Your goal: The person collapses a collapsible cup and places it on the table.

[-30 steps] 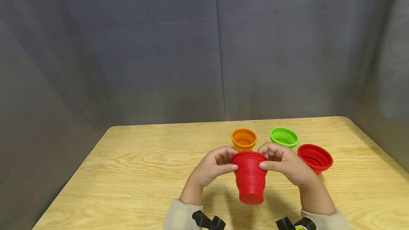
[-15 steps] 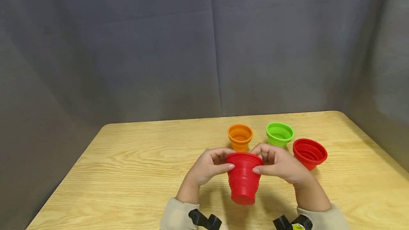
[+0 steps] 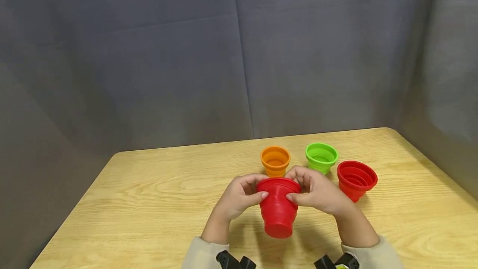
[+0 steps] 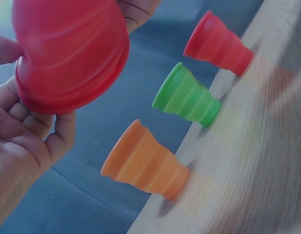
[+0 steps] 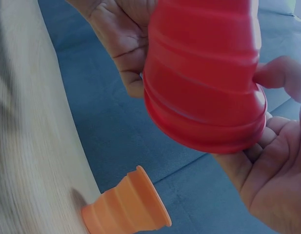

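A red ribbed cup [image 3: 278,209] is held above the table, its rim away from the person and its base tilted toward them. My left hand [image 3: 239,196] pinches the rim's left side, thumb on the outer wall; my right hand [image 3: 317,190] pinches the right side the same way. In the left wrist view the red cup [image 4: 70,48] shows slanting ridges, with the left hand [image 4: 26,131] at its rim. The right wrist view shows the cup [image 5: 204,73] between both hands, the right hand [image 5: 277,161] at its rim.
Beyond the hands, an orange cup [image 3: 275,162], a green cup [image 3: 321,157] and a second red cup [image 3: 355,179] stand upright on the wooden table [image 3: 149,202]. A grey curtain [image 3: 186,61] hangs behind the table.
The head view has shifted a little, so cups and hands appear farther left. Both hands keep their grip on the red cup, and its tilt looks much the same.
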{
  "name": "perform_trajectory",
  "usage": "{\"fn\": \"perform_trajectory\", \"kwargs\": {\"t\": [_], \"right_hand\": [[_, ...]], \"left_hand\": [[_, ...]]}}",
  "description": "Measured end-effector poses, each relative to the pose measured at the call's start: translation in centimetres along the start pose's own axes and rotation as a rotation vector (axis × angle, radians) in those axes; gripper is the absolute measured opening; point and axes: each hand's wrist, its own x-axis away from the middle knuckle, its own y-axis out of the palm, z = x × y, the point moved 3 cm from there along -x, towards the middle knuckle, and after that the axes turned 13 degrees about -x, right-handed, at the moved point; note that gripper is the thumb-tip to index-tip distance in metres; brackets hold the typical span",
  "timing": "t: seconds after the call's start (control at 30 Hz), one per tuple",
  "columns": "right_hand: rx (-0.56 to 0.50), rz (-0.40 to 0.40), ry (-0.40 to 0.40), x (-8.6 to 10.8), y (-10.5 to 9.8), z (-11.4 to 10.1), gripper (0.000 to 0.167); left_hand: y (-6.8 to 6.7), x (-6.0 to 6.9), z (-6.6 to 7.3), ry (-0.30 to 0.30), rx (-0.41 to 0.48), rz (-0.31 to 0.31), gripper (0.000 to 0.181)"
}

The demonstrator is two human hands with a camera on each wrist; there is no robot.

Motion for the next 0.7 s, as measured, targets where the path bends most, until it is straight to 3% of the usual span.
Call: {"fn": "perform_trajectory", "kwargs": {"t": [0.43,0.7], "right_hand": [[0.031,0.043,0.050,-1.0,0.5,0.1,0.018],[0.051,0.069,0.048,-1.6,0.7,0.1,0.017]], "left_hand": [[-0.8,0.1,0.7,0.004,-0.037,0.023,0.027],[-1.3,0.1,0.7,-0.042,-0.097,0.085,0.026]]}}
